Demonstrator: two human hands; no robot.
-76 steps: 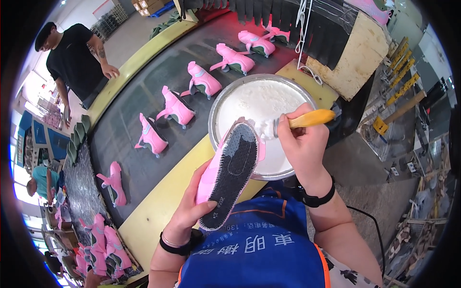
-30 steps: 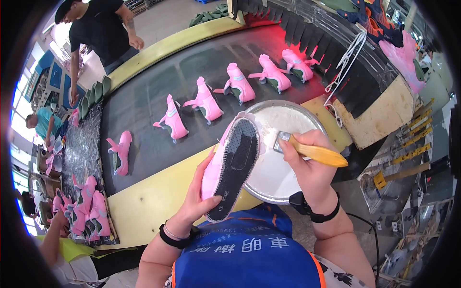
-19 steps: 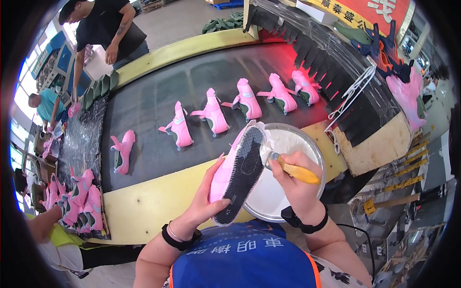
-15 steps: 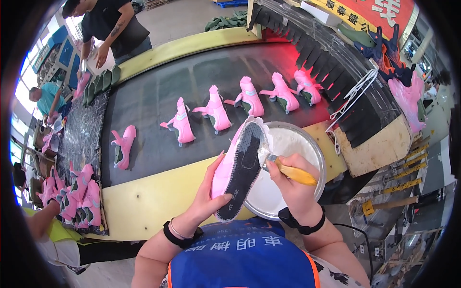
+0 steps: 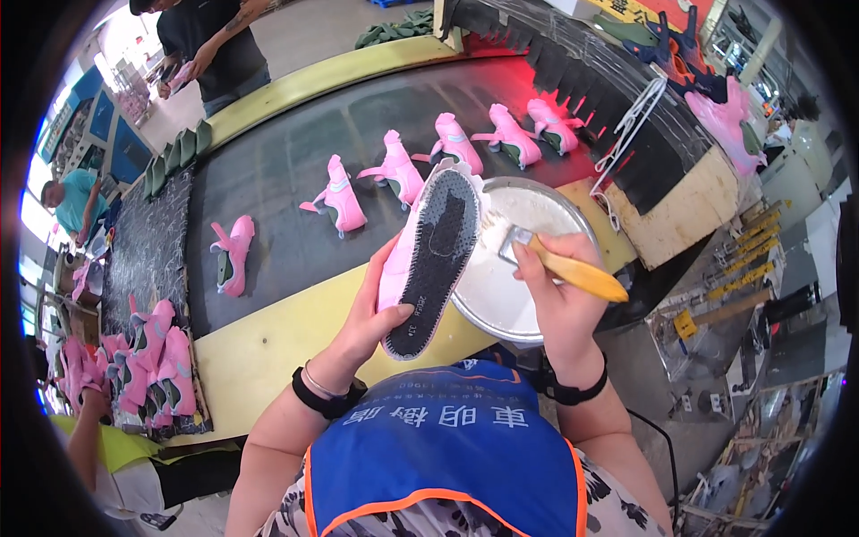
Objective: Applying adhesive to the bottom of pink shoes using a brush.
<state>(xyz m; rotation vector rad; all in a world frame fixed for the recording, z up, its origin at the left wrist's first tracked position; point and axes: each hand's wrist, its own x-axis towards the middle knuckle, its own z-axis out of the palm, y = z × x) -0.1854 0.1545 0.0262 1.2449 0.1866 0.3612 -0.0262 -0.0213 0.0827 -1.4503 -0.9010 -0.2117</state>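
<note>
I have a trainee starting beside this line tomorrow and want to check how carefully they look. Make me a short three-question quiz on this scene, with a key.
1. What does the person's right hand hold?
a) a pair of scissors
b) a brush with a yellow handle
c) a hammer

2. True or false: the left hand holds a pink shoe with its sole turned away from the camera.

3. How many pink shoes can be seen on the dark belt, not counting the one in the hand?

Key:
1. b
2. False; the dark sole faces the camera.
3. Six
</note>
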